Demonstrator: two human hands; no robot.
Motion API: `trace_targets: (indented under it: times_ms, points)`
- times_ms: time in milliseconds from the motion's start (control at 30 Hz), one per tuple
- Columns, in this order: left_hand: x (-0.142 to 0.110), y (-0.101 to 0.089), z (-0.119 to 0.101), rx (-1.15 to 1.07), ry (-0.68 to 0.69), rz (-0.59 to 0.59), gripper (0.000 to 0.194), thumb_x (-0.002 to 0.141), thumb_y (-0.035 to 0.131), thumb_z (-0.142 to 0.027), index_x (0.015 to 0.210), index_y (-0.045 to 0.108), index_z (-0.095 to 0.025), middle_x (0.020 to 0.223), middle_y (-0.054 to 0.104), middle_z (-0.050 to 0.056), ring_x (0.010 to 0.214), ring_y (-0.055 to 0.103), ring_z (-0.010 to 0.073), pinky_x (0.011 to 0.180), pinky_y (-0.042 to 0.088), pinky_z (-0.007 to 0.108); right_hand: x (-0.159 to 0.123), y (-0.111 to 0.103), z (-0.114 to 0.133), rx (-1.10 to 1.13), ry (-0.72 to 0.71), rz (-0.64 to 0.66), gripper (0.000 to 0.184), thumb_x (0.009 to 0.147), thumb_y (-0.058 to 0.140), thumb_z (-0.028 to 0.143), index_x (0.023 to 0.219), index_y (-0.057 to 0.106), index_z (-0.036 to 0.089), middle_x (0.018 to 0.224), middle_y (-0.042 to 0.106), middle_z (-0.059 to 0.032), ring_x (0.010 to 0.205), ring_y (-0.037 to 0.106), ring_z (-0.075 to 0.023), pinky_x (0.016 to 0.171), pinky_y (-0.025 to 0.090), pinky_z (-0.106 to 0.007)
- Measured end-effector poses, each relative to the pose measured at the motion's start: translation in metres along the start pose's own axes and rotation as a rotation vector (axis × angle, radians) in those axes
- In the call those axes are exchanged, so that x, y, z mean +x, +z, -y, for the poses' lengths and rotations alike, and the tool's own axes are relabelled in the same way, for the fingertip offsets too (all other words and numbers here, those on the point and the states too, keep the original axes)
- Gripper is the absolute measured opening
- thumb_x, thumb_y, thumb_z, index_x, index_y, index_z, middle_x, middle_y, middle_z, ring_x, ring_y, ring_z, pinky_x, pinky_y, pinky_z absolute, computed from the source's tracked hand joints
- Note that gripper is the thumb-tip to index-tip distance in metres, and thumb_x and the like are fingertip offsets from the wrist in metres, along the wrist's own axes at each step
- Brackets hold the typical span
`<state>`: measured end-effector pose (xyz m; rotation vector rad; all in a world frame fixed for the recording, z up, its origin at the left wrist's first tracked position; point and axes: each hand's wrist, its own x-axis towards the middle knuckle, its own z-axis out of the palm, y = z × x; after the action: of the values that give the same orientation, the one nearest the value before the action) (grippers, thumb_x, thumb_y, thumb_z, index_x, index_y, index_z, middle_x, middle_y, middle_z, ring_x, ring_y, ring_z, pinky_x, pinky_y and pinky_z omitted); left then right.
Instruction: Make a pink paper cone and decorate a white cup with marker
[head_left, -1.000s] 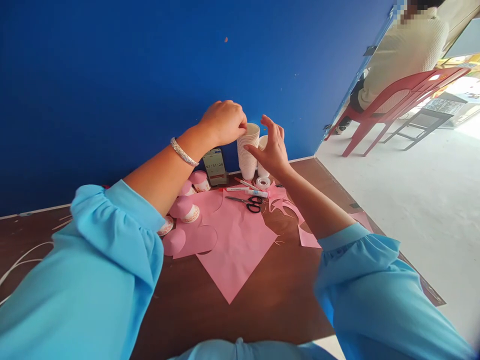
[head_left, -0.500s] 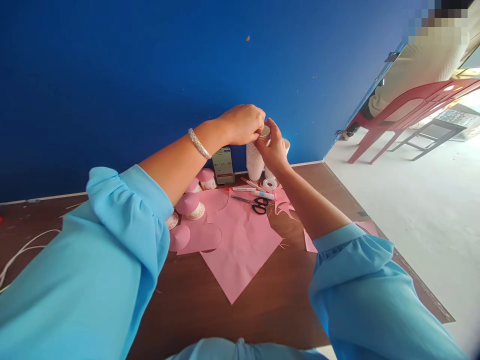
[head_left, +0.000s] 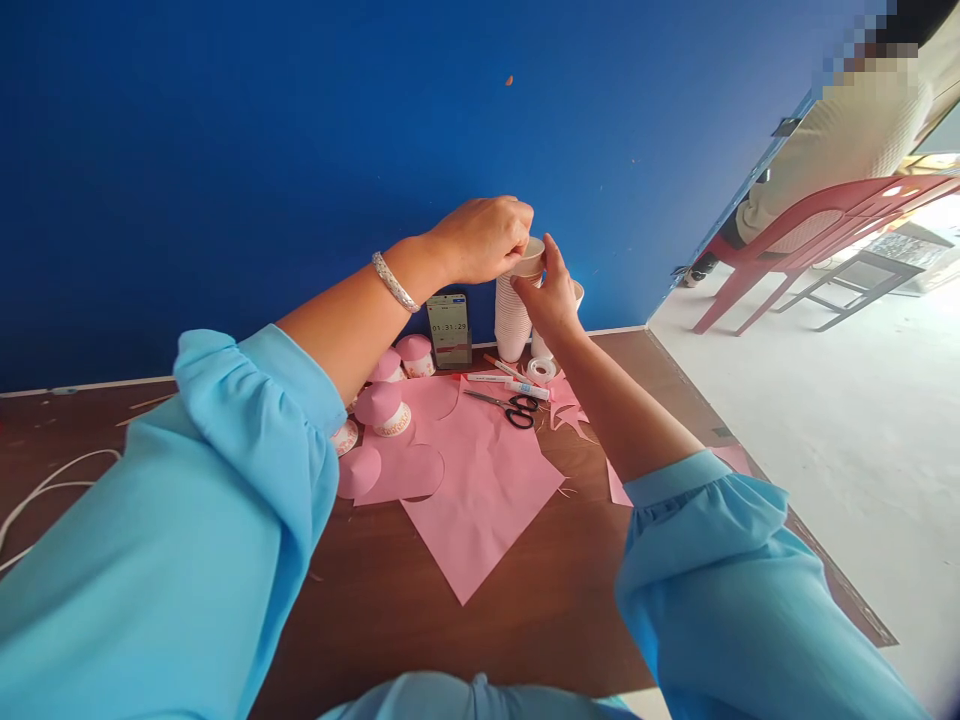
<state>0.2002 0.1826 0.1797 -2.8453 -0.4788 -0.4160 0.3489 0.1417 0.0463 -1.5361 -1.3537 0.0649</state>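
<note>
A tall stack of white paper cups (head_left: 512, 322) stands upright against the blue wall. Its top paper cup (head_left: 532, 258) sits raised above the others. My left hand (head_left: 487, 240), with a silver bangle at the wrist, is closed at that cup's left rim, fingertips partly hidden. Around the upper right of the stack is my right hand (head_left: 553, 300), its thumb in front and fingers along the top cup's right side. A second group of cups (head_left: 577, 292) is partly hidden behind the right hand.
Pink paper (head_left: 487, 490) covers mid-table, with black-handled scissors (head_left: 517, 408), pens (head_left: 525, 390) and a tape roll (head_left: 541, 370) on or near it. Cups with pink cone tops (head_left: 379, 403) stand left. A phone (head_left: 449, 330) leans on the wall. A person sits on a red chair (head_left: 810, 235) at right.
The top cup has come up a little from the stack, showing more of its side. My left hand has risen slightly; the right hand stays around the stack.
</note>
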Motion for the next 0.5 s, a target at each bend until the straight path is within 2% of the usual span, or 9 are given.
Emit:
trace_targets:
  times_ms: [100, 200, 267, 333, 367, 433, 500]
  points:
    - [0.000, -0.019, 0.000, -0.013, -0.075, -0.091, 0.024, 0.093, 0.053, -0.011, 0.090, 0.077, -0.015, 0.109, 0.075, 0.013, 0.103, 0.064, 0.0235, 0.086, 0.048, 0.035, 0.001, -0.001, -0.002, -0.022, -0.037, 0.037, 0.069, 0.088, 0.057, 0.028, 0.155, 0.040, 0.025, 0.150, 0.061, -0.0137, 0.136, 0.059, -0.0352, 0.116, 0.050, -0.062]
    - [-0.010, -0.053, -0.001, -0.026, -0.134, -0.196, 0.027, 0.097, 0.051, -0.015, 0.097, 0.078, -0.012, 0.116, 0.075, 0.016, 0.100, 0.065, 0.0223, 0.088, 0.050, 0.037, 0.002, -0.005, -0.003, -0.031, -0.074, 0.005, 0.065, 0.089, 0.060, 0.030, 0.151, 0.043, 0.027, 0.145, 0.063, -0.0136, 0.135, 0.057, -0.0383, 0.115, 0.048, -0.069]
    - [-0.029, -0.074, -0.003, -0.100, -0.201, -0.314, 0.022, 0.095, 0.056, -0.017, 0.098, 0.077, -0.013, 0.117, 0.075, 0.015, 0.098, 0.066, 0.0225, 0.086, 0.052, 0.038, -0.002, -0.013, 0.002, -0.029, -0.127, -0.043, 0.073, 0.089, 0.064, 0.034, 0.156, 0.036, 0.028, 0.153, 0.057, -0.0146, 0.144, 0.049, -0.0415, 0.118, 0.042, -0.075]
    - [-0.059, -0.083, -0.010, -0.210, -0.294, -0.458, 0.015, 0.092, 0.061, -0.019, 0.088, 0.075, -0.023, 0.106, 0.076, 0.010, 0.100, 0.067, 0.0249, 0.093, 0.052, 0.043, -0.016, -0.027, 0.014, 0.003, -0.216, -0.048, 0.080, 0.092, 0.065, 0.039, 0.162, 0.027, 0.033, 0.161, 0.048, -0.0131, 0.149, 0.045, -0.0410, 0.119, 0.040, -0.075]
    - [-0.077, -0.082, -0.017, -0.273, -0.352, -0.502, 0.015, 0.093, 0.064, -0.021, 0.083, 0.073, -0.028, 0.100, 0.076, 0.007, 0.100, 0.067, 0.0266, 0.093, 0.052, 0.045, -0.029, -0.034, 0.023, 0.053, -0.253, -0.023, 0.082, 0.095, 0.064, 0.041, 0.164, 0.022, 0.036, 0.163, 0.045, -0.0115, 0.149, 0.047, -0.0393, 0.119, 0.044, -0.072]
    - [-0.118, -0.068, -0.037, -0.487, -0.500, -0.556, 0.013, 0.090, 0.070, -0.029, 0.077, 0.070, -0.027, 0.088, 0.074, 0.004, 0.083, 0.066, 0.0237, 0.084, 0.054, 0.045, -0.061, -0.048, 0.044, 0.175, -0.284, 0.090, 0.085, 0.098, 0.063, 0.048, 0.167, 0.013, 0.041, 0.166, 0.041, -0.0093, 0.144, 0.054, -0.0367, 0.113, 0.053, -0.065]
    - [-0.160, -0.043, -0.064, -0.776, -0.667, -0.510, 0.015, 0.089, 0.074, -0.036, 0.079, 0.070, -0.025, 0.078, 0.072, 0.002, 0.073, 0.064, 0.0205, 0.074, 0.055, 0.042, -0.100, -0.058, 0.063, 0.294, -0.258, 0.248, 0.089, 0.098, 0.064, 0.058, 0.169, 0.012, 0.042, 0.167, 0.042, -0.0097, 0.136, 0.061, -0.0353, 0.103, 0.062, -0.057]
